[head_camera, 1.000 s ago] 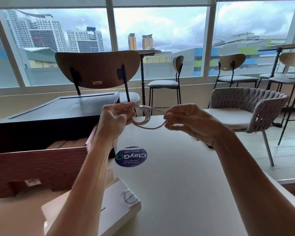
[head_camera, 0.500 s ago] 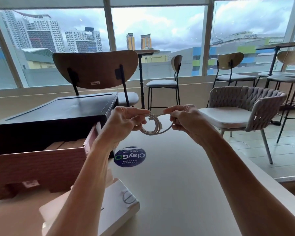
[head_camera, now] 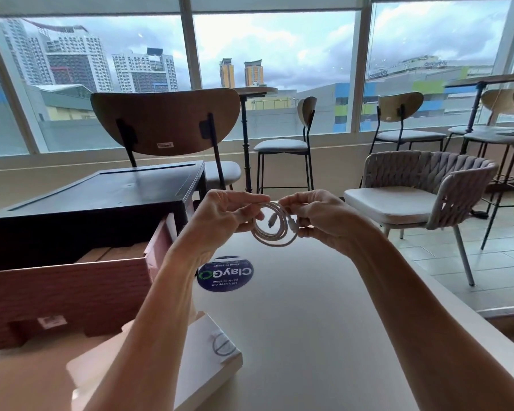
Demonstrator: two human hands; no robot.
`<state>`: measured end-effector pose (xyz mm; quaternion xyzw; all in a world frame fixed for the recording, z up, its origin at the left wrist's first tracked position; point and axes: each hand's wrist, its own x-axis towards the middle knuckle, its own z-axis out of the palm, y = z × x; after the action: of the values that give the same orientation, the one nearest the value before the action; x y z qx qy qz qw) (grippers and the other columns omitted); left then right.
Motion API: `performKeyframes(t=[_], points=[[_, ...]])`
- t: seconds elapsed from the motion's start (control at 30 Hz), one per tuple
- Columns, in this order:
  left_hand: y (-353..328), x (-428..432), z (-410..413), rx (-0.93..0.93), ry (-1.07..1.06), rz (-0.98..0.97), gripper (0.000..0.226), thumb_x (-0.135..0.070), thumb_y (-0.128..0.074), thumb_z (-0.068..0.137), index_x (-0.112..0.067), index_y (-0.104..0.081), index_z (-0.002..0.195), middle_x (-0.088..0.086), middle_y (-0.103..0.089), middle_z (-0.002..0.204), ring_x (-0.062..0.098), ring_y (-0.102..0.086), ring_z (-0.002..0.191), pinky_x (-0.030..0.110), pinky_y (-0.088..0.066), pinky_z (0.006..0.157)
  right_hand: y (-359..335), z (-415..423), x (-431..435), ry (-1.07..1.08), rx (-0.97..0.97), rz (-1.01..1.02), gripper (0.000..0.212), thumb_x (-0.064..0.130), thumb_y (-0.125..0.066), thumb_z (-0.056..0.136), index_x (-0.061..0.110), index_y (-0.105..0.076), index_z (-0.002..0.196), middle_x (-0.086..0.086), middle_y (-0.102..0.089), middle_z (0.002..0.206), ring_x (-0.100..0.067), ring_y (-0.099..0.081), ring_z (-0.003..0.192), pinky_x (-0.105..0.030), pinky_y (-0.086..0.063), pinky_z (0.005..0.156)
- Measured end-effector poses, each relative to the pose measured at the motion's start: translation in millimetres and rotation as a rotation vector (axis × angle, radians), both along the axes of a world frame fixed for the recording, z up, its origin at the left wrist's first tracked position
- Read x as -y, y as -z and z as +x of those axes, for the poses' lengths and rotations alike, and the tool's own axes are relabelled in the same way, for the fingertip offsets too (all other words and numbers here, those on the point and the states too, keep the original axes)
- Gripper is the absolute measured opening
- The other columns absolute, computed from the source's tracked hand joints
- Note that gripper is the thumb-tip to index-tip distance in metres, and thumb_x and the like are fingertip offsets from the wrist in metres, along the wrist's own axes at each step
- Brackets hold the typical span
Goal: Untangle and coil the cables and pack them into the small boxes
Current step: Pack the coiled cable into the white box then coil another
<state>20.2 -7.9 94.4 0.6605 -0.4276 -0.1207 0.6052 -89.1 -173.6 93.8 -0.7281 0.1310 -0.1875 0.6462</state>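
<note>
Hanging between two raised hands, one white cable (head_camera: 275, 229) is wound into a round coil of roughly three turns, and two plug ends show on it: one inside the ring, the other at its right edge. The left hand (head_camera: 223, 216) has its fingers curled and pinches the coil's upper left between thumb and fingertips. The right hand (head_camera: 318, 219), also curled, grips the coil's upper right, close by the second plug. The two sets of fingertips nearly meet at the top of the ring, so most of the coil droops below and between them, held above the tabletop (head_camera: 309, 321) and clear of it. On the tabletop under the hands lies one round blue sticker (head_camera: 225, 277). Nearer the camera sits one small white box (head_camera: 211, 354), lid closed, with a grey ring printed on it; the left forearm hides part of it. To the left stands one open reddish-brown cardboard box (head_camera: 72, 289), and just behind it one flat black case (head_camera: 101, 197). Beyond the tabletop a wood-backed chair (head_camera: 166, 120) faces the windows, and one woven armchair (head_camera: 428, 188) stands to the right.
</note>
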Motion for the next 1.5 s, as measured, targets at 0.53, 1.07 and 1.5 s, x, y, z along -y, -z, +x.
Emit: performKeyframes(t=[0.53,1.07,1.5], points=[[3,7,-3,-0.083,-0.044,-0.014,0.014,-0.001,-0.061,0.095,-0.007,-0.056,0.106,0.012,-0.076,0.090,0.020,-0.074,0.089,0.025,-0.059,0.075,2,-1,10,-0.176,0.034,0.103,0.019,0.005,-0.072,0.080,0.003,-0.077,0.098,-0.010,-0.068,0.085,-0.019,-0.054,0.075,-0.029,-0.051,0.072],[20,22,-4,0.630,-0.322,0.103,0.011,-0.018,-0.079,0.082,-0.018,-0.070,0.086,-0.007,-0.071,0.078,0.004,-0.067,0.074,0.031,-0.057,0.073,6,2,8,-0.036,0.018,0.117,0.017,-0.001,-0.071,0.085,-0.003,-0.074,0.102,-0.010,-0.066,0.073,-0.016,-0.058,0.063,-0.028,-0.053,0.067],[23,24,-3,0.819,-0.338,0.063,0.010,-0.010,-0.077,0.084,-0.013,-0.068,0.085,-0.003,-0.066,0.083,0.005,-0.063,0.072,0.027,-0.056,0.066,5,-3,11,0.045,-0.166,-0.160,0.006,0.010,-0.070,0.090,0.009,-0.076,0.090,0.005,-0.066,0.061,-0.005,-0.052,0.054,-0.026,-0.039,0.061]])
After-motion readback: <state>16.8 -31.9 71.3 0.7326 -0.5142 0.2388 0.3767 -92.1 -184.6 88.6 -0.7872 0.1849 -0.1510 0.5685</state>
